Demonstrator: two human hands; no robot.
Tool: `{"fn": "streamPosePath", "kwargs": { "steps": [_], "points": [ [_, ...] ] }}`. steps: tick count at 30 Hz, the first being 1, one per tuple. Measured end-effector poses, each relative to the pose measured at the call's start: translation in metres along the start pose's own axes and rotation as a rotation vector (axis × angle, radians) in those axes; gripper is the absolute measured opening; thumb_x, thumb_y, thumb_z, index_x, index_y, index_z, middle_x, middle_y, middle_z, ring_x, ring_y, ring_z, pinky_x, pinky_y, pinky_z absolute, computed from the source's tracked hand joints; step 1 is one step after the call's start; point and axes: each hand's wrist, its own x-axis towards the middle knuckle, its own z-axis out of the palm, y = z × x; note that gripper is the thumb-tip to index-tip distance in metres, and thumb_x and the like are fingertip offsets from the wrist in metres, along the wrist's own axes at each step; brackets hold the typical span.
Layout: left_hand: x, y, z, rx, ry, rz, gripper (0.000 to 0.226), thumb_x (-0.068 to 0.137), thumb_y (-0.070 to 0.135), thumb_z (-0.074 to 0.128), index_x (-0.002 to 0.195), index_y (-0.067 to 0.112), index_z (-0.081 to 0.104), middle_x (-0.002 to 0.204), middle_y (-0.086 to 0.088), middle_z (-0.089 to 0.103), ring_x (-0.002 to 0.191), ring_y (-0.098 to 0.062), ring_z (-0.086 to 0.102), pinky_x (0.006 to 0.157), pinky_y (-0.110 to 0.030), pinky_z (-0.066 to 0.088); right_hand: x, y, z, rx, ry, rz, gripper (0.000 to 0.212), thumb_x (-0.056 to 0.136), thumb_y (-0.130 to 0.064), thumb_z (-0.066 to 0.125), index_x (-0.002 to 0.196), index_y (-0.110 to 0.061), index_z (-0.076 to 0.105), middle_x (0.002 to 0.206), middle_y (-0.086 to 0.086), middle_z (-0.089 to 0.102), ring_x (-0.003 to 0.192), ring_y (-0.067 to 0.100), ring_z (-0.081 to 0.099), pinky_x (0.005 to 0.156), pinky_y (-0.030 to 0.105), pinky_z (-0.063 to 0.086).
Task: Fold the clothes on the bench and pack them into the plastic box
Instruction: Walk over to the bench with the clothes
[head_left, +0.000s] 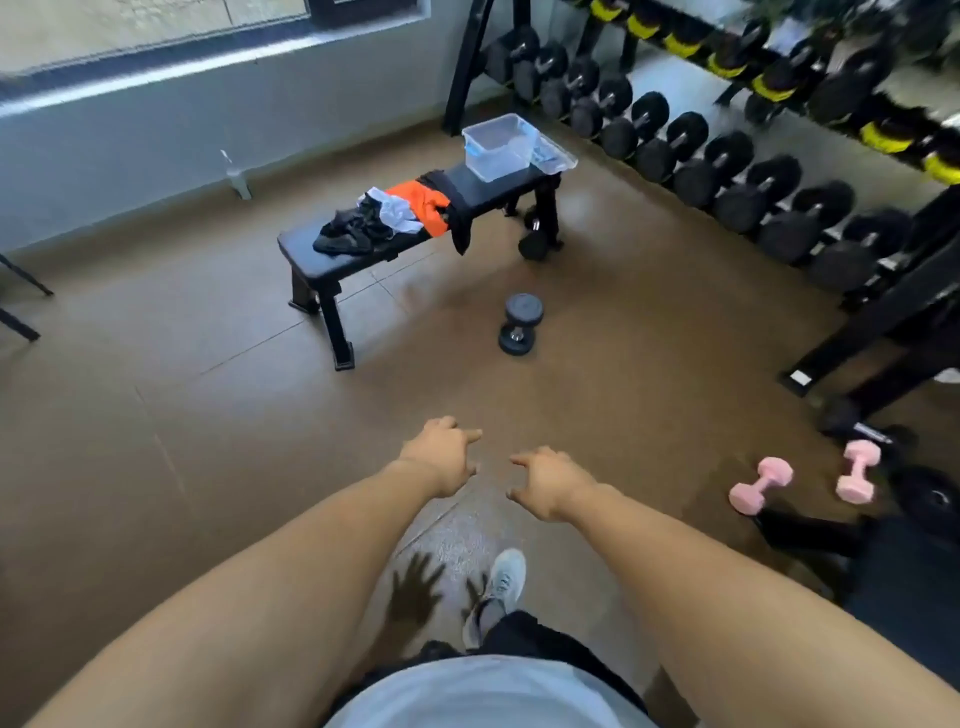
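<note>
A black bench (332, 262) stands on the floor a few steps ahead. On it lies a loose heap of clothes: a dark crumpled piece (345, 231), a white piece (397, 213), an orange piece (423, 205) and a black piece (460, 213) hanging over the near edge. A clear plastic box (498, 145) sits on the bench's far end, its lid (553, 156) beside it. My left hand (444, 454) and my right hand (545, 480) are stretched out in front of me over the floor, fingers relaxed, holding nothing, well short of the bench.
A black dumbbell (519, 325) lies on the floor near the bench, another (535, 239) by its far leg. A long dumbbell rack (727, 171) lines the right side. Two pink dumbbells (761, 486) lie at the right. A grey wall (130, 140) is behind the bench.
</note>
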Motion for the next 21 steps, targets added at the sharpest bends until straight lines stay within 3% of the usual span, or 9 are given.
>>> {"fn": "streamPosePath", "kwargs": {
  "steps": [7,15,21],
  "points": [
    [0.143,0.022,-0.101,-0.066,0.028,-0.06,0.063,0.098,0.048,0.052,0.155,0.031,0.031,0.161,-0.006,0.025,0.148,-0.029,0.023,0.115,-0.052,0.033,0.122,0.037,-0.158,-0.027,0.027,-0.021,0.066,0.096,-0.049,0.054,0.155,-0.027,0.034,0.156,0.01,0.036,0.142,0.034,0.037,0.115,0.043,0.036],
    [0.314,0.004,-0.193,-0.063,-0.04,-0.144,0.077,0.092,0.05,0.06,0.157,0.033,0.023,0.162,-0.008,0.018,0.151,-0.03,0.011,0.115,-0.061,0.029,0.283,0.045,-0.285,-0.097,0.006,-0.06,0.065,0.097,-0.048,0.052,0.156,-0.029,0.032,0.159,0.009,0.034,0.143,0.033,0.034,0.115,0.047,0.036],
    [0.437,-0.033,-0.281,-0.113,0.022,-0.113,0.078,0.088,0.03,0.067,0.156,0.031,0.028,0.157,-0.007,0.027,0.147,-0.028,0.021,0.114,-0.05,0.035,0.401,0.036,-0.37,-0.096,0.023,-0.071,0.062,0.099,-0.046,0.051,0.156,-0.028,0.033,0.16,0.007,0.032,0.147,0.035,0.028,0.116,0.048,0.034]
  ]
}}
